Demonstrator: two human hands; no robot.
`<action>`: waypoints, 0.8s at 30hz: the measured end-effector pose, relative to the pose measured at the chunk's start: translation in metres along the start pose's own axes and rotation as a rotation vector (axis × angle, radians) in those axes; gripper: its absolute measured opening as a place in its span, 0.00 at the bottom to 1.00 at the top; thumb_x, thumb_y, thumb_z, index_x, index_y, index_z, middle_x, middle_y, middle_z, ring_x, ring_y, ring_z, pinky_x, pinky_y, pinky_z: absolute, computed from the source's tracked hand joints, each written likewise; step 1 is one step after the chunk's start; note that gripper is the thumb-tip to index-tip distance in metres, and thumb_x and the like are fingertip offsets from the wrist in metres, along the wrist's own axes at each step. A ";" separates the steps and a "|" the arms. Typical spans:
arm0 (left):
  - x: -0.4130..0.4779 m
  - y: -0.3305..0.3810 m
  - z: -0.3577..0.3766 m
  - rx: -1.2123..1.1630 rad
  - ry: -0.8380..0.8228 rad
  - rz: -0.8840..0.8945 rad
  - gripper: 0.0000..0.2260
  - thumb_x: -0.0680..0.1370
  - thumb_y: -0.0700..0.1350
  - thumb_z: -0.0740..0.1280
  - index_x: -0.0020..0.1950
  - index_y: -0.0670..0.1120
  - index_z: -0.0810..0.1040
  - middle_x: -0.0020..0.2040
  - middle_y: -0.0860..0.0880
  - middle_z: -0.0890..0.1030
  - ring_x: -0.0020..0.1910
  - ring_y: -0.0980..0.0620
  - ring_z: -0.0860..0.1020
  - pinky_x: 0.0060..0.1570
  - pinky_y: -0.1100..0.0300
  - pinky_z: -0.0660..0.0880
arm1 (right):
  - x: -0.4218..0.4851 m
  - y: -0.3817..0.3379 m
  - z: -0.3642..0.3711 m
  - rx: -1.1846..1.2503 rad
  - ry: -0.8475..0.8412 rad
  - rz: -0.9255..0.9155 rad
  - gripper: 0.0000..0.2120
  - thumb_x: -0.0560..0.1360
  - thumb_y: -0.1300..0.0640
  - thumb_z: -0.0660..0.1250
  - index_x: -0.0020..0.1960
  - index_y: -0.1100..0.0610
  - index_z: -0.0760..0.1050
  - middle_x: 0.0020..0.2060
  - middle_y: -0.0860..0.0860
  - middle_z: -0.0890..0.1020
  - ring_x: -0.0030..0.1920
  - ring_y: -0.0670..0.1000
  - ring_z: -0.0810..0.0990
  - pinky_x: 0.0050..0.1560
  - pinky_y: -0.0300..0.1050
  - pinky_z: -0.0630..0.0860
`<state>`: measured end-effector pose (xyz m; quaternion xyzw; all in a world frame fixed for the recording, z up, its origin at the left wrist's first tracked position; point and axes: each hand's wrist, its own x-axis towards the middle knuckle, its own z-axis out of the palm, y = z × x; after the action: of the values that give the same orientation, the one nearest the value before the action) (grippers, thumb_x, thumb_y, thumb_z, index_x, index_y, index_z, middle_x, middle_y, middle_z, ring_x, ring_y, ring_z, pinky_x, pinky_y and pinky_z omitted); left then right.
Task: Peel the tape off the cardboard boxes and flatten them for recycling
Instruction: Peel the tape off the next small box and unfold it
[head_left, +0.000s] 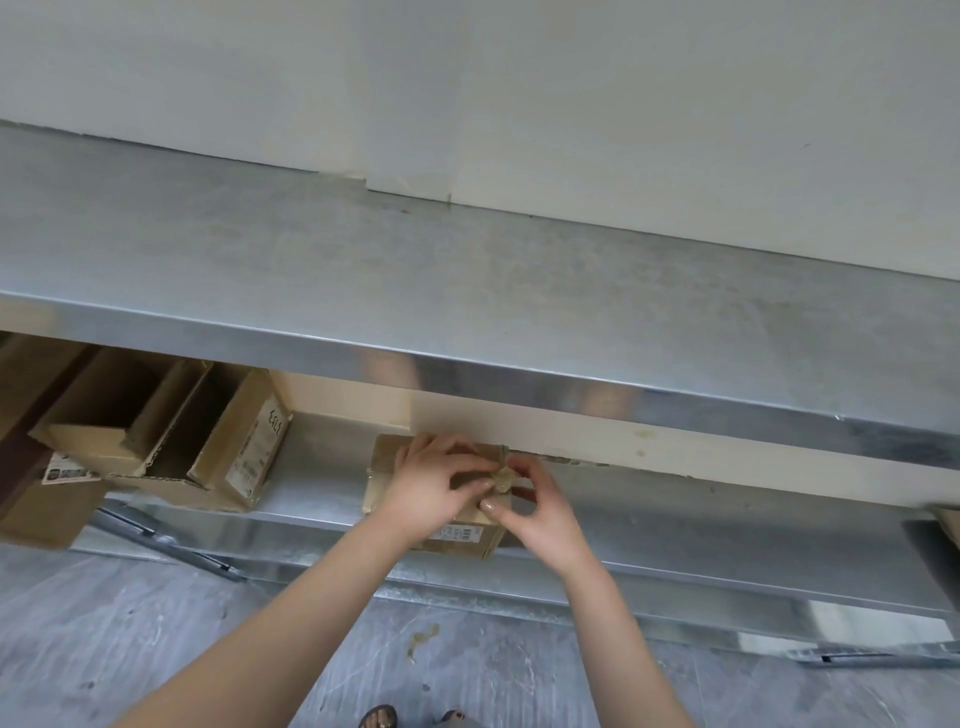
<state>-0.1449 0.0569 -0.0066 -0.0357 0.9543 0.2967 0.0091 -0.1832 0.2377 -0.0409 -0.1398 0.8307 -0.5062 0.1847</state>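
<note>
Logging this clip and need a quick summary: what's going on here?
A person is working on a small box that sits on the lower metal shelf. The left hand presses on its top to steady it, while the right hand pinches a crumpled wad of tape at the box's top right edge. The box is not yet flattened. Opened boxes lie on the shelf to the left, and a tape scrap lies on the floor.

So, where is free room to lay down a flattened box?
The upper shelf is bare along its whole top. On the lower shelf, the stretch right of the small box is free. Its left end is crowded with open boxes.
</note>
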 end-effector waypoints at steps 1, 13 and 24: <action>0.002 0.001 0.001 0.018 0.008 -0.005 0.23 0.68 0.69 0.53 0.55 0.66 0.79 0.56 0.64 0.73 0.60 0.53 0.65 0.54 0.58 0.57 | -0.001 0.002 -0.003 0.023 -0.032 0.008 0.27 0.63 0.37 0.74 0.58 0.37 0.68 0.62 0.45 0.75 0.60 0.42 0.77 0.62 0.46 0.76; 0.011 0.009 0.008 0.058 -0.033 0.057 0.13 0.75 0.59 0.66 0.59 0.63 0.77 0.60 0.59 0.70 0.61 0.53 0.64 0.56 0.57 0.60 | 0.013 -0.002 -0.019 0.097 -0.294 0.066 0.51 0.60 0.48 0.82 0.74 0.35 0.55 0.75 0.41 0.60 0.71 0.46 0.66 0.62 0.36 0.70; 0.007 -0.014 0.003 0.068 -0.009 0.151 0.18 0.74 0.59 0.56 0.45 0.50 0.79 0.48 0.60 0.75 0.54 0.54 0.69 0.53 0.57 0.61 | 0.013 -0.001 -0.017 0.079 -0.304 0.136 0.50 0.58 0.42 0.81 0.71 0.28 0.56 0.73 0.45 0.65 0.69 0.50 0.69 0.66 0.51 0.72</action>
<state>-0.1513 0.0469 -0.0173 0.0379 0.9637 0.2643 -0.0077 -0.2026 0.2447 -0.0350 -0.1508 0.7802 -0.4977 0.3476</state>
